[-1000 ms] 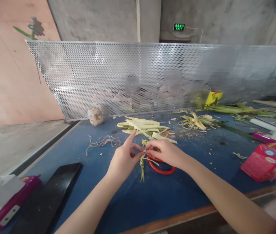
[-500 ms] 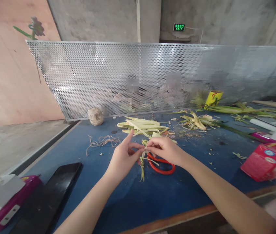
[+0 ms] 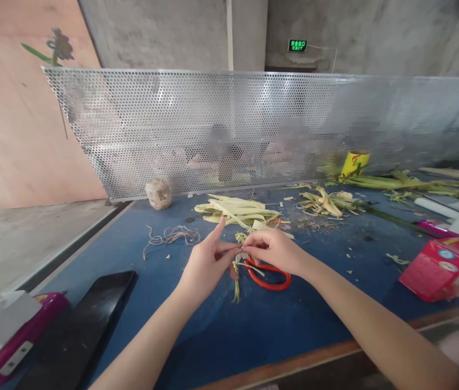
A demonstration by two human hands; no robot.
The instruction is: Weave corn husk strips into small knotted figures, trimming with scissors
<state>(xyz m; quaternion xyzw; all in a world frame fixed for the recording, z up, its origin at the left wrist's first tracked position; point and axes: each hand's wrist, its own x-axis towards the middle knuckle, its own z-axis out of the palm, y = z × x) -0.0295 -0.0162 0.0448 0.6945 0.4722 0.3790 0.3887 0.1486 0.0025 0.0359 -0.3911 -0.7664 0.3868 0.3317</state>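
Note:
My left hand [image 3: 203, 265] and my right hand [image 3: 276, 250] meet over the middle of the table, fingertips pinched together. Between them is a small knotted piece of pale green plant strips [image 3: 236, 290], its loose ends hanging below my left fingers. The left index finger points up, while the thumb and other fingers close on the piece. My right thumb and forefinger pinch at its top, where the fingers hide the detail. Red-handled scissors [image 3: 276, 286] lie just under my right hand, blades hidden. Just beyond my fingers is a pile of pale green strips [image 3: 241, 208].
Thin twine [image 3: 172, 236] lies left of my hands, near a twine roll [image 3: 158, 194]. A black phone [image 3: 87, 319] is at the front left. A red box [image 3: 443, 269] stands at right, with plant scraps [image 3: 327, 203] farther back. A perforated metal screen [image 3: 152, 124] borders the far edge.
My fingertips have shifted slightly around the knotted piece, still pinching it. The scissors and the strips on the table have not visibly moved.

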